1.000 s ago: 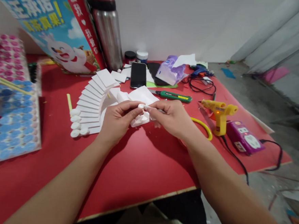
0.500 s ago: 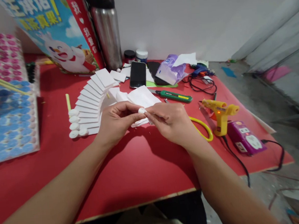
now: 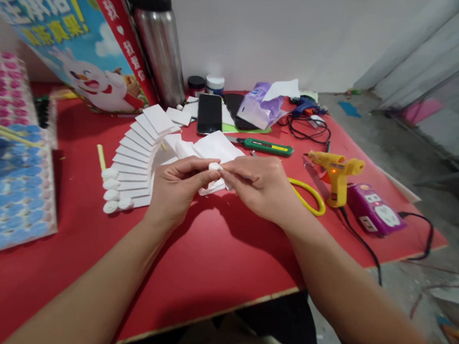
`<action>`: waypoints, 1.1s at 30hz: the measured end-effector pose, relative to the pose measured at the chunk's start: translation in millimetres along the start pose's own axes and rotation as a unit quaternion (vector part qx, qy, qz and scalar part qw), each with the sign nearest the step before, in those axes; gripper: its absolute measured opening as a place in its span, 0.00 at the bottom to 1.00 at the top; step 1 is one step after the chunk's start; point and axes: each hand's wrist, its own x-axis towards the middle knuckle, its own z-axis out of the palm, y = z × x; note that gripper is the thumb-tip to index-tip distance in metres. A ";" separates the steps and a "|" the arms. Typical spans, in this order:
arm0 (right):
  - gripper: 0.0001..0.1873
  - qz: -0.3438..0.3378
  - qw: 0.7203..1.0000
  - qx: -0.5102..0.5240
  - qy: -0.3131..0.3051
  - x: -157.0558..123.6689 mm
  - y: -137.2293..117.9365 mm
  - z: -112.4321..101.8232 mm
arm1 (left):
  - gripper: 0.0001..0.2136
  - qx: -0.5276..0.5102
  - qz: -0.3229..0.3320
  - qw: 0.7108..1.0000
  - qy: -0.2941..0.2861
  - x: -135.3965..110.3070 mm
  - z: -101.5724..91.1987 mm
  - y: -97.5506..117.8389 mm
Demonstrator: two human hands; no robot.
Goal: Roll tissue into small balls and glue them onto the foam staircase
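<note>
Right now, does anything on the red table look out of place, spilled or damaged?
I see no spill. The oddest thing is the green knife, lying beyond the right hand with its blade apparently out though nobody holds it. At the back right, a black cable lies in loose, untidy loops beside a crumpled purple packet.

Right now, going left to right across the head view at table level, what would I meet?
Blue round pieces, four loose white rolls, left hand, small white roll at the fingertips, right hand, yellow glue gun, purple box.
</note>
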 end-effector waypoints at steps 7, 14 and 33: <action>0.18 0.001 1.000 0.004 0.010 -0.1 2.5 1.9 | 0.09 0.096 0.059 0.994 -0.007 -2.8 -0.4 14.2; 0.16 -0.001 1.000 -0.012 0.002 0.4 4.0 -0.6 | 0.10 0.070 -0.002 0.996 -0.051 4.9 -10.0 10.2; 0.20 0.252 0.936 0.246 -0.011 7.7 5.0 4.5 | 0.08 0.160 0.072 0.983 -0.052 1.9 -4.7 10.9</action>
